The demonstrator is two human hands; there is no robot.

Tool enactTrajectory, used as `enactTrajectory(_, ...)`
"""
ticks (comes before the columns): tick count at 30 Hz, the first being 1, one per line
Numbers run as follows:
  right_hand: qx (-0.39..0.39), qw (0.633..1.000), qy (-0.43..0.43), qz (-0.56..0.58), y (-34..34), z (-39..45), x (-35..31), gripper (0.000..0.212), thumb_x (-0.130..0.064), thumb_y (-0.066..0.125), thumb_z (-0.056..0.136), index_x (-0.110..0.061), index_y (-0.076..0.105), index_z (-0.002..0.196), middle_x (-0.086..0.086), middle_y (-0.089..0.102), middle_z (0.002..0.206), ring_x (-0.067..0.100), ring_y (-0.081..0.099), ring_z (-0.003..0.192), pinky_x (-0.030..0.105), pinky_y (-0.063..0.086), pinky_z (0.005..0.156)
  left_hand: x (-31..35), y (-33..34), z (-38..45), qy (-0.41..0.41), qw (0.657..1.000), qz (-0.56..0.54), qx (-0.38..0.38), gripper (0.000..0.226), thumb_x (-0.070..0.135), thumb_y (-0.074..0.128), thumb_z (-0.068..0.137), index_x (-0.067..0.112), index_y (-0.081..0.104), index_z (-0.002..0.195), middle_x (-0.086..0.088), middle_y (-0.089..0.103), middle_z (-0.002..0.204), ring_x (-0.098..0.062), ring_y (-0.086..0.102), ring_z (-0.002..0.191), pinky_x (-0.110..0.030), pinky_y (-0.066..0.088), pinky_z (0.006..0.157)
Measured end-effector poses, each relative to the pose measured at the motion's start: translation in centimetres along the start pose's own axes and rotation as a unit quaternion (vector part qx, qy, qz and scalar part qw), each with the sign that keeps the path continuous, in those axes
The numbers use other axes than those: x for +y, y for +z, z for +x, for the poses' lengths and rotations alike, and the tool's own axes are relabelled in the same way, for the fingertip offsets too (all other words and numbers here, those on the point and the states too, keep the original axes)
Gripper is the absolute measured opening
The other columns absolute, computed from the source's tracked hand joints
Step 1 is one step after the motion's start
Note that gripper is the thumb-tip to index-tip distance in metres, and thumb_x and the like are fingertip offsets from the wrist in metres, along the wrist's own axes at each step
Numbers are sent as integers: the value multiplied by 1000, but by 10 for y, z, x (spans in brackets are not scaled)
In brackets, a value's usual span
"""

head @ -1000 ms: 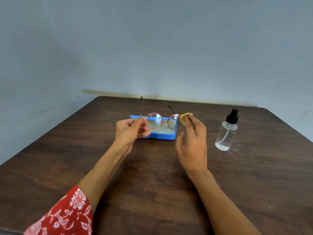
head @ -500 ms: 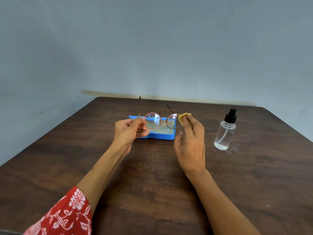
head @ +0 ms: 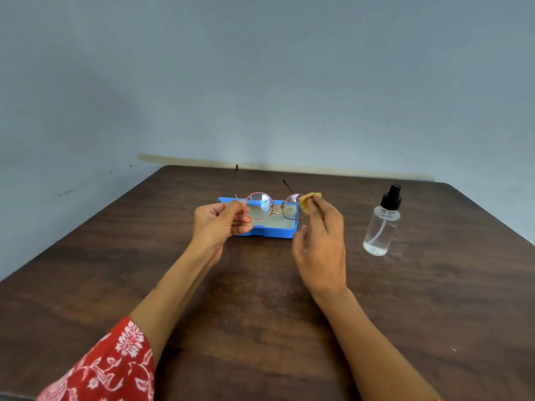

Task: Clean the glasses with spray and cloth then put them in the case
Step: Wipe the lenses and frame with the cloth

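Note:
Round thin-rimmed glasses (head: 260,206) are held up above the table, temples unfolded and pointing away from me. My left hand (head: 217,220) pinches the frame at its left hinge. My right hand (head: 321,241) presses a small yellow cloth (head: 308,201) against the right lens with fingertips and thumb. Behind and below the glasses lies the open blue case (head: 269,232), partly hidden by both hands. A clear spray bottle (head: 381,227) with a black pump top stands upright to the right, apart from my hands.
Everything rests on a dark brown wooden table (head: 260,299) pushed against a grey-blue wall. The table's far edge runs just behind the case. A red patterned sleeve (head: 110,369) shows at the lower left.
The glasses and both hands have stayed almost in place; the cloth has shifted slightly on the right lens.

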State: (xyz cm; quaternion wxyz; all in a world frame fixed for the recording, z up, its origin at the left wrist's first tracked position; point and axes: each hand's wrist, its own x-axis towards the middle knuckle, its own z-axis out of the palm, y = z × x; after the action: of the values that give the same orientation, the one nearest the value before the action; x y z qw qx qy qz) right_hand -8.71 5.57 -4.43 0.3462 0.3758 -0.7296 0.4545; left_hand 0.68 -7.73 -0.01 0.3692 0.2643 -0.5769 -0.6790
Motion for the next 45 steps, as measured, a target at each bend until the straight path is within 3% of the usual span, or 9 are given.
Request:
enactTrajectory(3, -4, 1000, -6, -10, 1, -1, -2, 46, 0, 45, 79, 7, 54, 124, 18, 52, 126, 24, 44, 118, 16, 35, 98, 1, 1, -1, 2, 1000, -3, -1, 20, 6, 61, 87, 0, 66, 68, -3, 61, 46, -11, 59, 41, -16, 51, 46)
enactTrajectory(6, -41, 996, -82, -12, 4, -3, -13, 45, 0, 43, 79, 7, 56, 122, 19, 54, 124, 27, 45, 118, 29, 48, 93, 0, 2, -1, 5, 1000, -3, 0, 21, 7, 61, 87, 0, 65, 68, -4, 60, 48, -11, 59, 42, -16, 51, 46)
enactTrajectory(9, -67, 989, -129, -10, 6, -5, -19, 44, 0, 45, 79, 8, 57, 121, 19, 56, 123, 27, 47, 117, 31, 50, 91, 0, 1, -2, 3, 1000, -5, -3, 20, 8, 61, 88, 0, 66, 69, -3, 61, 47, -11, 59, 42, -16, 51, 46)
enactTrajectory(16, 7, 1000, 26, 9, -1, 0, 0, 50, 11, 56, 76, 7, 52, 125, 18, 51, 127, 22, 42, 118, 11, 29, 98, 0, 0, 1, 1, 1000, 5, 2, 19, 8, 62, 87, 1, 66, 69, -2, 62, 47, -11, 60, 42, -16, 51, 46)
enactTrajectory(18, 0, 1000, 15, 5, -1, -1, -3, 49, 9, 53, 77, 7, 52, 126, 18, 51, 127, 23, 42, 119, 10, 28, 99, -1, 1, 1, 1, 1000, 3, 3, 20, 7, 62, 87, 1, 66, 68, -3, 61, 47, -12, 60, 42, -16, 51, 46)
enactTrajectory(24, -54, 993, -109, -6, 5, -3, -19, 45, -3, 42, 80, 7, 57, 121, 19, 55, 124, 26, 45, 119, 29, 44, 97, -1, 1, -1, 4, 1000, -4, -3, 20, 8, 62, 87, 0, 66, 69, -5, 61, 49, -11, 60, 42, -16, 51, 46)
enactTrajectory(31, 0, 1000, 21, 6, 0, -1, -1, 47, 8, 53, 77, 7, 53, 124, 17, 51, 127, 24, 43, 118, 11, 28, 99, 0, 1, 0, 3, 1000, -8, 0, 20, 7, 62, 87, 0, 66, 69, -3, 61, 46, -11, 59, 41, -16, 51, 45)
enactTrajectory(38, -61, 992, -106, -11, 5, -6, -20, 46, -5, 42, 79, 6, 56, 122, 18, 55, 124, 25, 44, 119, 29, 48, 92, -1, 2, -3, 1, 1000, -14, -5, 20, 8, 62, 88, 0, 65, 69, -4, 61, 48, -10, 60, 42, -16, 52, 46)
enactTrajectory(45, -13, 999, 33, 14, -1, -2, -2, 50, 11, 56, 75, 8, 52, 125, 18, 51, 128, 22, 42, 118, 6, 25, 100, 0, 1, 0, 4, 1000, -8, 5, 19, 5, 61, 86, -1, 65, 68, -3, 60, 45, -11, 58, 40, -16, 51, 45)
